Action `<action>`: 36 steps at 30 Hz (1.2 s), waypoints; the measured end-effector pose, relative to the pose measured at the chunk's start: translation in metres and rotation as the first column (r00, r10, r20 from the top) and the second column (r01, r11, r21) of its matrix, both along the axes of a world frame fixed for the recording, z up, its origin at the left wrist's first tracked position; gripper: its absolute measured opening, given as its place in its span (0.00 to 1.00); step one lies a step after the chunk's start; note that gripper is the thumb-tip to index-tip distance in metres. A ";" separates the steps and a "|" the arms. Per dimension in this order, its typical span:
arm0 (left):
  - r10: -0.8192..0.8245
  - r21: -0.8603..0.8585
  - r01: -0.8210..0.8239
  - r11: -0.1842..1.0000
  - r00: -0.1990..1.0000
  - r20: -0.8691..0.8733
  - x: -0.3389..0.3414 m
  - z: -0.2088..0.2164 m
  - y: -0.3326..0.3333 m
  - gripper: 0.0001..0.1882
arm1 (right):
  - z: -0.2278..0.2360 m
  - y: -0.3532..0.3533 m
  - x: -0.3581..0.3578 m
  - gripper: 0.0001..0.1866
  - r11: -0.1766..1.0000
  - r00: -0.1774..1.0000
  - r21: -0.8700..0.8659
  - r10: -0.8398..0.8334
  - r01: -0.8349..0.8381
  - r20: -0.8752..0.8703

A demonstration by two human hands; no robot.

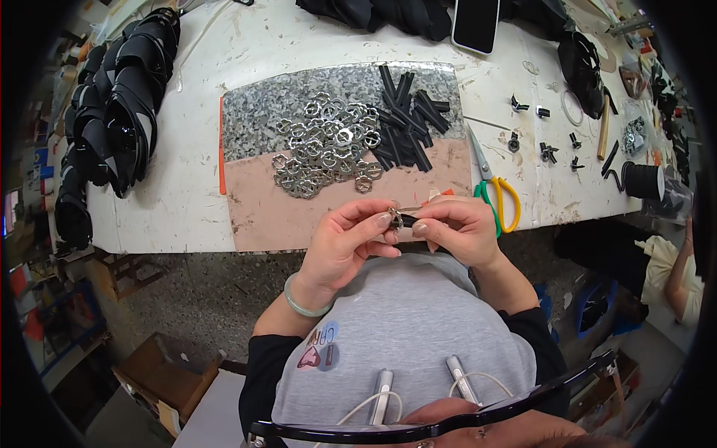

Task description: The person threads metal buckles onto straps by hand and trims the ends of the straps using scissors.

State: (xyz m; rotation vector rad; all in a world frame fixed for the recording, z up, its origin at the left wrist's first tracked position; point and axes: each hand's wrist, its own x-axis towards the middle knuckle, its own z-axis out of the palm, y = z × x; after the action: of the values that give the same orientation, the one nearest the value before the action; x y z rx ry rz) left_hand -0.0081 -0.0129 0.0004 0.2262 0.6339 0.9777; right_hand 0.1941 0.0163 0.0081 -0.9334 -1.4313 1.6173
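Note:
Close to the table's front edge, my two hands meet over a small silver metal ring buckle (396, 216). My left hand (340, 243) pinches the buckle between thumb and fingers. A short black strip (408, 221) runs from the buckle into the fingertips of my right hand (464, 230), which are closed on it. My fingers partly hide how strip and buckle join. Beyond my hands lies a loose pile of similar metal buckles (325, 145). Several black strips (409, 123) are heaped just to its right.
Buckles and strips lie on a grey speckled board (261, 108) with a pinkish sheet (258, 209). Scissors (485, 168) with green and yellow handles, small black-and-metal pieces (548, 152) and a black spool (644, 181) are rightward. Black stacked pieces (134, 112) stand left; a phone (476, 26) lies far back.

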 end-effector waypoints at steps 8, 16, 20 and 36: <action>0.039 0.075 -0.032 0.997 0.995 -0.091 0.004 0.002 -0.002 0.13 | 0.000 0.001 -0.001 0.05 0.999 0.999 0.054 -0.008 0.006 0.038; 0.073 0.110 -0.057 0.992 0.987 -0.147 0.006 0.006 -0.002 0.14 | 0.001 0.003 -0.004 0.06 0.985 0.999 0.172 0.005 -0.014 0.054; 0.144 0.212 -0.082 0.974 0.943 -0.299 0.008 0.007 -0.005 0.15 | -0.001 0.000 -0.006 0.06 0.998 0.999 0.060 -0.024 0.022 0.038; 0.041 0.109 -0.036 0.993 0.998 -0.051 0.000 -0.001 -0.002 0.12 | -0.006 0.004 -0.005 0.07 0.998 0.996 0.010 0.059 -0.059 -0.064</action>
State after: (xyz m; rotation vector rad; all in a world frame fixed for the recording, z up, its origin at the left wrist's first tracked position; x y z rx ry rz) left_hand -0.0083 -0.0144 -0.0007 0.3380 0.6367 1.0473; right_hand 0.1890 0.0208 0.0026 -0.8346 -1.4324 1.6688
